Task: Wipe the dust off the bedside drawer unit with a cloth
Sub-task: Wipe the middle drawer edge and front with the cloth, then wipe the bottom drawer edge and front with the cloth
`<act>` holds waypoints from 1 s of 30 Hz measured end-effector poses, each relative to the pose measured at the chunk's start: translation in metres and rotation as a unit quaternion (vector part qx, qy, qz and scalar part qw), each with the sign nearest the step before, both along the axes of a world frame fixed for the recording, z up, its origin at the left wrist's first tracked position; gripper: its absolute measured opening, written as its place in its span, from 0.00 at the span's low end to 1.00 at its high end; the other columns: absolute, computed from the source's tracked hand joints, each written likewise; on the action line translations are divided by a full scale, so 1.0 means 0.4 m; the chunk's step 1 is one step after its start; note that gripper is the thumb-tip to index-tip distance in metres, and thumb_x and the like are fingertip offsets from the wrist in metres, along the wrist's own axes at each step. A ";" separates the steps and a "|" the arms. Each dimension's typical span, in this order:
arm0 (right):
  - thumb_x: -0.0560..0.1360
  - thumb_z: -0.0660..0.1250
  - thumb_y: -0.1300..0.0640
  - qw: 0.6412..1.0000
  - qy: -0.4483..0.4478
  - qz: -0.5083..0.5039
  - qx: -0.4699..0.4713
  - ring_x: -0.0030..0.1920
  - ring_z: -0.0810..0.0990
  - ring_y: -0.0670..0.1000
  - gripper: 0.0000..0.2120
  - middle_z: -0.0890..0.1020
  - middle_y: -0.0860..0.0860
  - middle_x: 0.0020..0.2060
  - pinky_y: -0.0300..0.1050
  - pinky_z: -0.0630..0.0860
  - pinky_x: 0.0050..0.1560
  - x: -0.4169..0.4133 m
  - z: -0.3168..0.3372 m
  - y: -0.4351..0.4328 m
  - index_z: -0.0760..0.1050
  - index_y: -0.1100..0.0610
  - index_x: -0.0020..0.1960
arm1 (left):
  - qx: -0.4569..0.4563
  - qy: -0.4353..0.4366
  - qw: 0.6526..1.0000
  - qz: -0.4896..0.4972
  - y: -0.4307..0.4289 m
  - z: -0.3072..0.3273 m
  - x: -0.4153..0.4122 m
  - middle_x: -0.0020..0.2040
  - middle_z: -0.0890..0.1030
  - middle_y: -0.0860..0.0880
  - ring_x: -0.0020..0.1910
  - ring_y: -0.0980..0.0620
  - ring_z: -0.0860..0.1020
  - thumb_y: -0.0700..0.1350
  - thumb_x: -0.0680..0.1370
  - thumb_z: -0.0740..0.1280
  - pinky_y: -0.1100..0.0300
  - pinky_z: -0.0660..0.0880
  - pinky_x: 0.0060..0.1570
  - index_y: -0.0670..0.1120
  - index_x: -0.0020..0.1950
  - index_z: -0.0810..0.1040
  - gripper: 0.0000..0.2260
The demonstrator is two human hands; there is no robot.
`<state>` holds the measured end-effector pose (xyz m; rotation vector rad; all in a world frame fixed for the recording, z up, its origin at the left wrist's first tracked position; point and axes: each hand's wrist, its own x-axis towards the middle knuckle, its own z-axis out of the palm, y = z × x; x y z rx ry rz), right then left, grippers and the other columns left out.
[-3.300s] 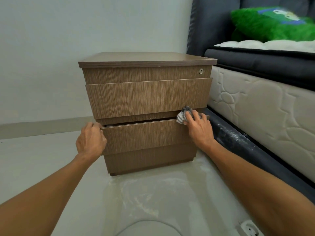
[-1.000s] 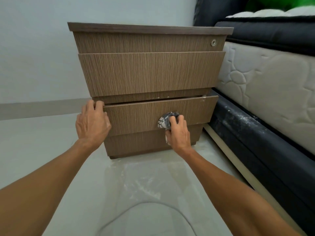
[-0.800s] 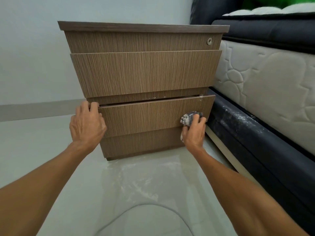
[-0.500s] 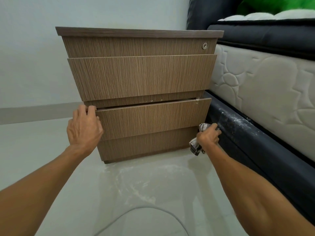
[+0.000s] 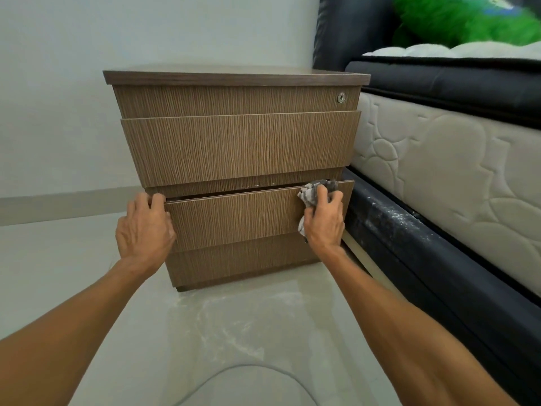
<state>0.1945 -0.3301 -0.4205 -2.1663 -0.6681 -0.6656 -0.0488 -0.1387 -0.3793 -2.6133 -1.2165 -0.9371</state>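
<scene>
A brown wood-grain bedside drawer unit (image 5: 237, 148) stands on the pale floor beside a bed. Its lower drawer (image 5: 234, 215) is pulled out a little. My right hand (image 5: 323, 221) presses a crumpled grey-and-white cloth (image 5: 311, 193) against the top right corner of that drawer front. My left hand (image 5: 145, 230) grips the drawer's left edge, fingers curled over its top corner. Part of the cloth is hidden under my right palm.
A dark bed frame (image 5: 409, 244) with white dust on it runs along the right, with a quilted mattress (image 5: 439, 159) above and a green plush (image 5: 468, 19) on top. White dust is smeared on the floor (image 5: 234, 323) in front of the unit. A lock (image 5: 341, 97) sits on the top panel.
My right hand has come up with the cloth from beside the drawer's lower right corner to its top right corner. My left hand has kept its hold on the left edge.
</scene>
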 end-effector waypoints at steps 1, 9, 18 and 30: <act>0.76 0.67 0.58 1.000 0.010 -0.010 0.009 0.51 0.73 0.54 0.15 0.67 0.55 0.54 0.44 0.71 0.41 0.012 -0.001 -0.002 0.67 0.53 0.59 | 0.002 -0.001 1.000 0.001 0.002 -0.001 -0.001 0.50 0.73 0.40 0.47 0.41 0.73 0.41 0.78 0.64 0.49 0.71 0.39 0.40 0.54 0.72 0.07; 0.77 0.65 0.62 0.928 0.311 -0.148 0.143 0.50 0.77 0.60 0.18 0.67 0.60 0.62 0.47 0.69 0.41 0.100 -0.008 -0.068 0.63 0.55 0.63 | 0.004 -0.030 0.999 -0.014 0.006 -0.013 0.001 0.52 0.74 0.39 0.49 0.40 0.74 0.40 0.78 0.64 0.47 0.72 0.42 0.40 0.56 0.72 0.08; 0.75 0.69 0.58 0.925 0.349 -0.114 0.098 0.53 0.77 0.61 0.22 0.69 0.60 0.62 0.55 0.78 0.49 -0.014 -0.115 -0.065 0.63 0.53 0.65 | 0.029 0.120 0.989 -0.077 -0.044 -0.143 -0.049 0.80 0.44 0.44 0.78 0.42 0.50 0.39 0.74 0.66 0.39 0.55 0.72 0.45 0.79 0.49 0.38; 0.75 0.68 0.60 0.957 0.285 -0.027 0.045 0.51 0.78 0.60 0.19 0.71 0.60 0.59 0.54 0.78 0.48 -0.124 -0.110 0.031 0.65 0.56 0.62 | 0.010 0.164 0.985 -0.060 0.000 -0.144 -0.029 0.78 0.33 0.47 0.79 0.44 0.41 0.37 0.73 0.67 0.41 0.49 0.74 0.48 0.78 0.39 0.44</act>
